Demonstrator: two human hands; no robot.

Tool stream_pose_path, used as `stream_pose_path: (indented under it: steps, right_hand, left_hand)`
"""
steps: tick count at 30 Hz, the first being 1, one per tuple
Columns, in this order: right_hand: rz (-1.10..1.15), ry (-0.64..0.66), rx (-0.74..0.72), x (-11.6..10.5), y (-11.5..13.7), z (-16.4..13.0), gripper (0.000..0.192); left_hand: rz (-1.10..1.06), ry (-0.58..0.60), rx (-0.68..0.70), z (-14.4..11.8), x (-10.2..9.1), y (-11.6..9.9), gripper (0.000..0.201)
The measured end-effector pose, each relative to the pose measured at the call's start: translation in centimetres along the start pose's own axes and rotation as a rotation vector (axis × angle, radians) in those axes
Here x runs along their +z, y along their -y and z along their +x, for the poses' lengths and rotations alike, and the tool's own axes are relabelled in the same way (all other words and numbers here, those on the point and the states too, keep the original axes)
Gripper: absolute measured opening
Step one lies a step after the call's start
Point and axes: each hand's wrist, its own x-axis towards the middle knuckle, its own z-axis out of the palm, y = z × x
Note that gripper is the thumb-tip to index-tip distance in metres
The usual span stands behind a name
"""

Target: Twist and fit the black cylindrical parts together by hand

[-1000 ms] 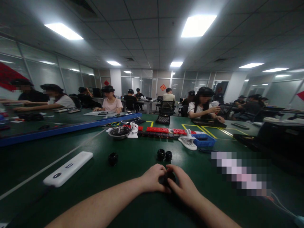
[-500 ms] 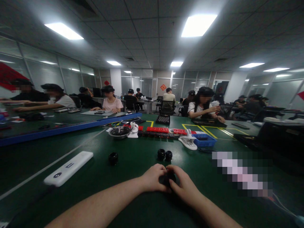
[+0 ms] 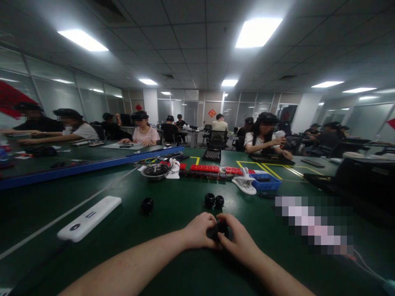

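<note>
A green-topped table (image 3: 182, 197), marked with white and yellow lines, fills the foreground of an office lit by ceiling panels. A long blue rail (image 3: 92, 168) lies obliquely across its left side. Beyond the table's middle sit a person in a pale pink top (image 3: 145, 135) and, farther right, a person in a white top (image 3: 250, 139), one hand raised. A dark case (image 3: 364, 176) occupies the right side; near it, a pale strip is obscured by pixelation. A white oblong device (image 3: 89, 218) rests at left, a dark cord running from its near end. A row of red parts (image 3: 205, 169) extends across the middle, between a round metal bowl (image 3: 154, 178) and a blue bin (image 3: 268, 187); a white clamp (image 3: 244, 184) stands just beside the bin.

In the foreground centre, the left hand (image 3: 200, 231) and right hand (image 3: 240, 236) meet, each with fingers and thumb curled around opposite sides of a dark piece (image 3: 213, 234). The grip is nearly closed; its firmness cannot be told. The piece lies between the hands, close above or on the tabletop, largely hidden by the fingers. Directly beyond, two black fittings (image 3: 210, 200) stand side by side; a single black fitting (image 3: 147, 205) stands well apart at left.
</note>
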Motion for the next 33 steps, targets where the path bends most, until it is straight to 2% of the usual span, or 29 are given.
stream_pose_path:
  steps: [4, 11, 15, 20, 26, 29, 33]
  right_hand:
    - [-0.002, 0.010, -0.018, -0.17, 0.08, -0.15, 0.039]
    - [-0.071, -0.026, 0.093, -0.23, 0.14, 0.16, 0.035]
    - [-0.024, 0.007, 0.037, -0.15, 0.13, 0.20, 0.030]
    - [-0.039, 0.020, 0.002, -0.20, 0.01, 0.05, 0.036]
    - [-0.088, -0.047, 0.103, -0.22, 0.00, 0.14, 0.039]
    - [-0.060, -0.022, 0.127, -0.12, 0.15, 0.18, 0.047]
    - [0.002, 0.030, 0.076, 0.04, 0.21, 0.11, 0.046]
  left_hand:
    - [-0.005, 0.012, -0.004, -0.04, -0.20, -0.07, 0.047]
    - [0.017, 0.006, -0.009, 0.00, -0.05, 0.12, 0.041]
    - [0.027, 0.006, 0.000, 0.00, 0.12, 0.22, 0.042]
    - [0.026, 0.001, 0.014, 0.00, 0.18, 0.26, 0.045]
    - [0.007, 0.005, -0.004, -0.03, 0.03, 0.08, 0.043]
    - [0.006, 0.007, -0.007, -0.06, -0.04, 0.04, 0.042]
    - [0.003, 0.020, -0.009, -0.05, -0.15, -0.04, 0.041]
